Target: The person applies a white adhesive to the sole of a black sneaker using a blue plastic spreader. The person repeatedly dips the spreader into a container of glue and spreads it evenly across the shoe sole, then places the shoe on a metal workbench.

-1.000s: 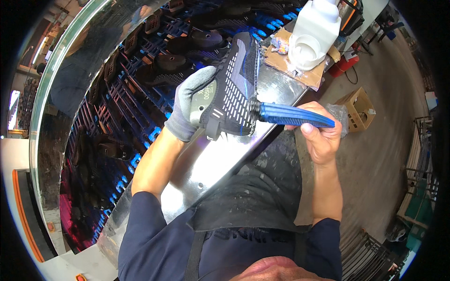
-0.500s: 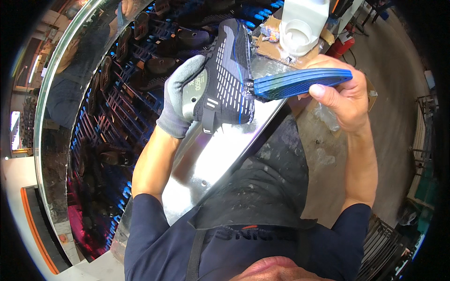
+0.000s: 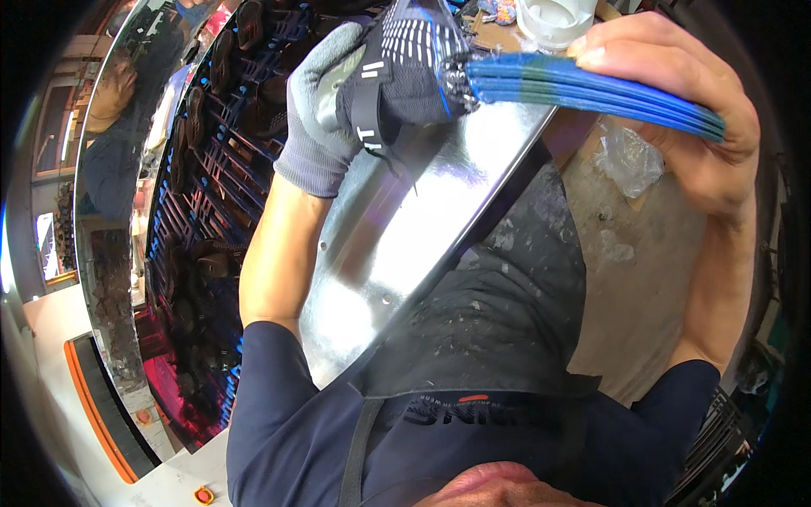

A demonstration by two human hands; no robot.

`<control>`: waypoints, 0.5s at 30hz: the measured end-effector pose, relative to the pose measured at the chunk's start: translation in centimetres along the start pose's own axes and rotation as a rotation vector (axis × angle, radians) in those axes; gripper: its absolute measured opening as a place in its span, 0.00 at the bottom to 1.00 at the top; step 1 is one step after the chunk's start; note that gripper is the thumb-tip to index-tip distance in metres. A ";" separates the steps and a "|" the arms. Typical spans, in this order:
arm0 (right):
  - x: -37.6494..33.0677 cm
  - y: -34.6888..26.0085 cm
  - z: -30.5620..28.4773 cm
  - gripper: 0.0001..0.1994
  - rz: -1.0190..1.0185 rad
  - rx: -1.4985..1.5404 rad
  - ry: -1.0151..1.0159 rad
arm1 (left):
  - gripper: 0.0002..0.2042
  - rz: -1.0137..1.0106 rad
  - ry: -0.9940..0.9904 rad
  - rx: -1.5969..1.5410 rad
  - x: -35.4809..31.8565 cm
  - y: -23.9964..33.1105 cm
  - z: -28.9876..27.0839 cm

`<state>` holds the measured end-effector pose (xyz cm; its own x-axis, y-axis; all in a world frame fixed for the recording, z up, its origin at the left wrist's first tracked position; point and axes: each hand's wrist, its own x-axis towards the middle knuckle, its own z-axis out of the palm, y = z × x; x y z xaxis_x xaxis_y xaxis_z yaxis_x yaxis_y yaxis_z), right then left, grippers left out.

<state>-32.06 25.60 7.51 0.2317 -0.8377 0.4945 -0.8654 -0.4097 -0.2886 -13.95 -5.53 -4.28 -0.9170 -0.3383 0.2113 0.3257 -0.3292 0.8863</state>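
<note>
My left hand, in a grey knitted glove, is closed around the pale shoe last inside a dark shoe upper. The upper has white dashes, a black heel tab and a blue line along its lower edge; its toe end runs out of the top of the view. My bare right hand grips a blue brush with a thick, ridged handle, fingers over the top and the thumb mostly hidden. The brush's dark, clotted tip meets the underside edge of the upper near the heel.
Below the shoe lies a shiny metal tray. To the left, dark shoes sit on a rack of blue-tipped bars behind a metal-framed edge. A white container stands at the top, with crumpled clear plastic below it on the right.
The shoe and my left hand have shifted up in the view. My right hand has moved up and right, and the brush now tilts down to the right, its tip still at the shoe's edge.
</note>
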 end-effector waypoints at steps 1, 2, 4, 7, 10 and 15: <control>0.1 0.2 1.2 0.17 -0.103 0.031 0.156 | 0.20 -0.096 0.002 -0.050 0.1 -0.1 -0.4; 0.5 0.9 3.3 0.16 -0.206 0.060 0.314 | 0.20 -0.194 0.009 -0.100 0.4 0.5 1.1; 0.2 0.3 2.8 0.16 -0.185 -0.021 0.224 | 0.21 -0.443 0.031 -0.530 0.4 2.1 2.8; -0.2 -0.3 1.4 0.17 -0.148 -0.146 0.136 | 0.18 -0.219 0.012 -0.197 0.2 1.7 2.4; -0.4 -0.4 1.3 0.17 -0.147 -0.229 0.104 | 0.17 0.197 -0.093 0.724 -0.2 1.7 2.6; -0.5 -0.6 1.3 0.19 -0.160 -0.337 0.069 | 0.23 0.349 -0.094 1.078 -0.2 2.0 3.0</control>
<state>-31.11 25.79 6.30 0.3552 -0.7415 0.5691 -0.9210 -0.3818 0.0774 -13.78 -3.44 -1.31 -0.8433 -0.1806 0.5062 0.2406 0.7153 0.6561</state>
